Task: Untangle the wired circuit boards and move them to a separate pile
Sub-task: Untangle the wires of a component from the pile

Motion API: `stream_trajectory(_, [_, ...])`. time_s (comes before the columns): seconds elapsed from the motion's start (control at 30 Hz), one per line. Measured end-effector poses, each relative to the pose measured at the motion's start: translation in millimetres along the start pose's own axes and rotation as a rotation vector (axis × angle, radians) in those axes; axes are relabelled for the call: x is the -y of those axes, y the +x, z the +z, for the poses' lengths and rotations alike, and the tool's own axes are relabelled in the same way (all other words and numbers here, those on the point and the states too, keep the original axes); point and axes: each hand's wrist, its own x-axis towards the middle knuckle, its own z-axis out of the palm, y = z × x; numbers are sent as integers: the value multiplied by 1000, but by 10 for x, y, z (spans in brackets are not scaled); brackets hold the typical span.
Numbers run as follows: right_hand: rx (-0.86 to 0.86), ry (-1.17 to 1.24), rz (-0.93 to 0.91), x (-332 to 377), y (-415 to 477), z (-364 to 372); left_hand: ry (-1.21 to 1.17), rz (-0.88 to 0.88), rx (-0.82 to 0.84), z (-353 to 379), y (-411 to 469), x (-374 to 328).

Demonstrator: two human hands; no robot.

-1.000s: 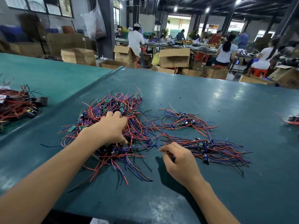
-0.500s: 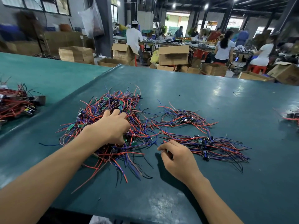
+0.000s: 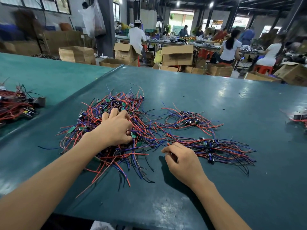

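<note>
A big tangled heap [image 3: 99, 120] of small green circuit boards with red, blue and black wires lies left of centre on the teal table [image 3: 216, 100]. My left hand [image 3: 116, 128] sits on top of it, fingers curled into the wires, thumb and fingers pinching a green board at the heap's right side. Two smaller sorted bundles lie to the right: a far one [image 3: 187, 120] and a near one [image 3: 212, 146]. My right hand [image 3: 181, 160] rests on the table just left of the near bundle, fingers curled loosely; nothing shows in its grip.
Another heap of red-wired parts [image 3: 15, 105] lies on the neighbouring table at the left. A few wired parts [image 3: 299, 118] sit at the right edge. Cardboard boxes [image 3: 177, 54] and seated workers fill the room beyond the far table edge.
My left hand has shifted slightly right on the big heap and closed on a board. My right hand has stayed beside the near bundle with little movement.
</note>
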Motion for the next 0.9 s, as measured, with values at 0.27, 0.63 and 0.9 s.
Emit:
stream_trajectory(0.27, [2, 2, 5, -2, 5, 6, -124, 16, -84, -8, -29, 35])
stream_trajectory(0.63, [-33, 24, 23, 4, -12, 25, -282, 54, -396, -456, -72, 180])
stream_trajectory(0.9, [3, -3, 14, 0, 3, 15, 247, 106, -274, -191, -19, 47])
